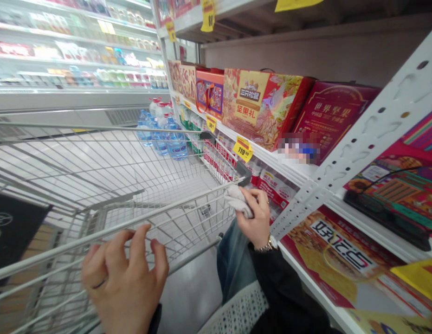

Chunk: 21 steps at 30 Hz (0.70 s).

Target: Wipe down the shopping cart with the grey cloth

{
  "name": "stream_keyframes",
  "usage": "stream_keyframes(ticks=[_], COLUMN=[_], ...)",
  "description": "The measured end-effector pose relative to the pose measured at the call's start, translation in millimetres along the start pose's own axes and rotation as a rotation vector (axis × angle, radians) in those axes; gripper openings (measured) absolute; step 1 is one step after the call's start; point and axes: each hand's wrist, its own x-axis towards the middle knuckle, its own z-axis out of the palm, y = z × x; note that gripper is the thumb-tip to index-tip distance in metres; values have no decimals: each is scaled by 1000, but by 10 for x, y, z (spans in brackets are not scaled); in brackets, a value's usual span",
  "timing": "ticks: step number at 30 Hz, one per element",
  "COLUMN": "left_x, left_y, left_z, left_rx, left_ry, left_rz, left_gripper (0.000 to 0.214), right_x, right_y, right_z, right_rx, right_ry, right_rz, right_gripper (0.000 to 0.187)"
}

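Note:
A metal wire shopping cart [188, 202] stands in front of me, reaching from the left edge toward the shelf. My right hand [256, 221] is closed around a crumpled white cloth [238, 200], which lies against the cart's top rail close to its dark plastic corner piece [244, 171]. My left hand [127, 273] is over the near side of the cart, by the same rail. Its fingers are bent but apart, and I see nothing held in them. The wire basket shows no goods in its visible part.
To the right is a white shelf with a perforated post [344, 167], red nut gift boxes [261, 109] and yellow price tags [242, 149]. Packs of bottled water [176, 141] stand on the floor beyond the cart. A lit refrigerated display [76, 55] lines the back left.

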Motion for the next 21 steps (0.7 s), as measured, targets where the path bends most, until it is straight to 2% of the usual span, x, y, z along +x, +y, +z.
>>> stream_keyframes(ticks=[9,14,21], left_x=[-52,-32,-24], left_y=[-23,-16,-20], left_z=[1,-30,-20], left_rx=[-22,-24,-11], left_ry=[-9,-48,-30], left_rz=[-34,-35,-14], left_gripper=[66,70,66], right_x=[-24,-76,55], right_y=[-72,-146,99], right_z=[-36,46,-77], right_rx=[103,120,17], right_ry=[-37,-149,39], right_rz=[-70,-130,6], right_gripper=[64,64,52])
